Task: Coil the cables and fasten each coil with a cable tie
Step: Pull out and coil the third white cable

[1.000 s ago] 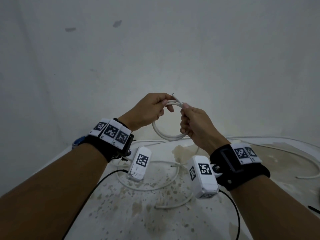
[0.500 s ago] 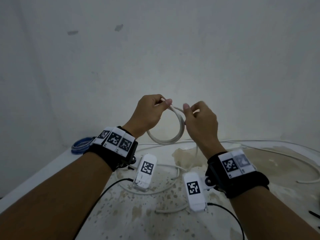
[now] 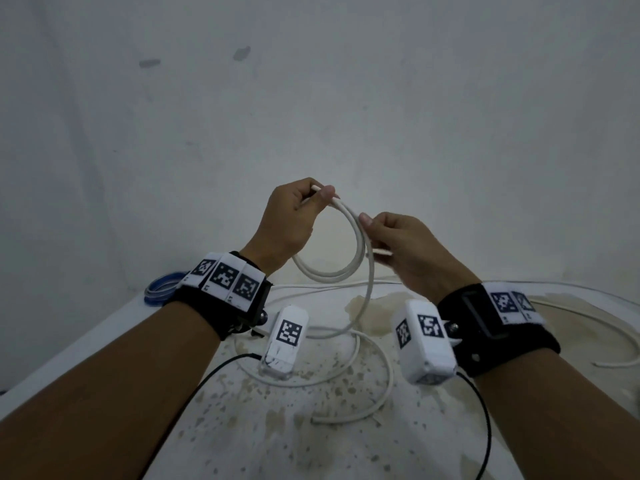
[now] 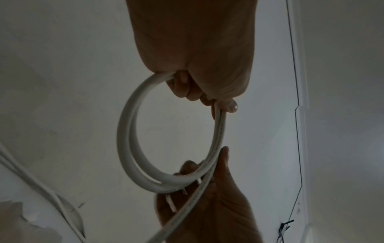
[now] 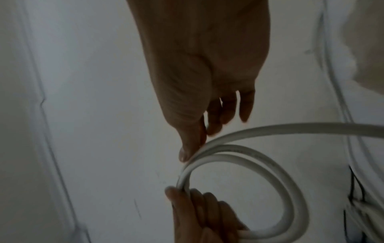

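So the white cable (image 3: 360, 244) is up in the middle of the head view, held in the air over the table, wound into a small round coil of about two loops. From the right side of that coil the loose part drops down to the table (image 3: 104, 344) and snakes around in big lazy curves across the lower centre and off to the right edge of the frame.

The left hand (image 3: 291, 220) has the top of the coil, thumb and fingers curled round and pinching the strands together; a short bit of the cable's end pokes out past the thumb. The left wrist view shows it nicely, the loops hanging as a ring below the closed fist.

The right hand (image 3: 408, 251) is just to the right of the coil, thumb tip (image 5: 185, 152) pressed against the outside of the strands. In the left wrist view the cable runs across that palm with the fingers bent up round it, so it's gripping, though loosely. Something thin and pale sticks out of that hand too; can't tell what it is.

Further out: the table is white and badly stained, brownish speckles all over. A blue coil (image 3: 162, 289) sits at the table's far left edge, just behind the left wristband. Plain pale wall (image 3: 346, 98) fills the whole upper frame.
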A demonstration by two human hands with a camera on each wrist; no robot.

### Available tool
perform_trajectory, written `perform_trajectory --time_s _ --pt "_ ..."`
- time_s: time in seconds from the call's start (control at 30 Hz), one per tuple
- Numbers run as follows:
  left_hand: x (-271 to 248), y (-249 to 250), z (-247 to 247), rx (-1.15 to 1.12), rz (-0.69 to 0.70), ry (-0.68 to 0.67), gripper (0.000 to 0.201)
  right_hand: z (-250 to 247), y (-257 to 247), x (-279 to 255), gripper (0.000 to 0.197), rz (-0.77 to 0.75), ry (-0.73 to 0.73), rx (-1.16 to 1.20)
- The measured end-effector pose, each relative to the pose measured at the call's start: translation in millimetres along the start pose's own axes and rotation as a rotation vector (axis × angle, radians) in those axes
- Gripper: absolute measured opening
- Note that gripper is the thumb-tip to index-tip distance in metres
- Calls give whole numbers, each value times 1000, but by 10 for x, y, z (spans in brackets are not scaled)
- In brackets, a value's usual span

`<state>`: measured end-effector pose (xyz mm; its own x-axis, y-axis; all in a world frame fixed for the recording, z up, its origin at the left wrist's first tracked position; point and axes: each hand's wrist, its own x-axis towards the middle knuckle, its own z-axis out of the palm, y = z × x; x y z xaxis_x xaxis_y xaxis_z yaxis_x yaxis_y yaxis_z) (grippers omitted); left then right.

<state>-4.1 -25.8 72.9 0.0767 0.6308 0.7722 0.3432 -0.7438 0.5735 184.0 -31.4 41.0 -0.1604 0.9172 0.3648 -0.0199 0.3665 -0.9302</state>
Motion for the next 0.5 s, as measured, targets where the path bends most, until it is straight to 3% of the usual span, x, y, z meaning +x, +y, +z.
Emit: perform_trajectory --time_s 0.07,0.17,0.3,0.4,0.5 --pt "-10 40 29 -19 4 -12 28 28 53 -26 25 132 -158 255" --pt "-44 62 49 -9 23 -50 28 104 126 -67 34 203 -340 544" --pt "-79 21 26 -20 -8 -84 29 130 133 -55 24 225 -439 680" --pt "-74 -13 33 -2 0 -100 26 177 104 -36 36 277 -419 633" --pt "-60 -82 55 23 -35 -102 26 247 65 -26 44 283 -300 588"
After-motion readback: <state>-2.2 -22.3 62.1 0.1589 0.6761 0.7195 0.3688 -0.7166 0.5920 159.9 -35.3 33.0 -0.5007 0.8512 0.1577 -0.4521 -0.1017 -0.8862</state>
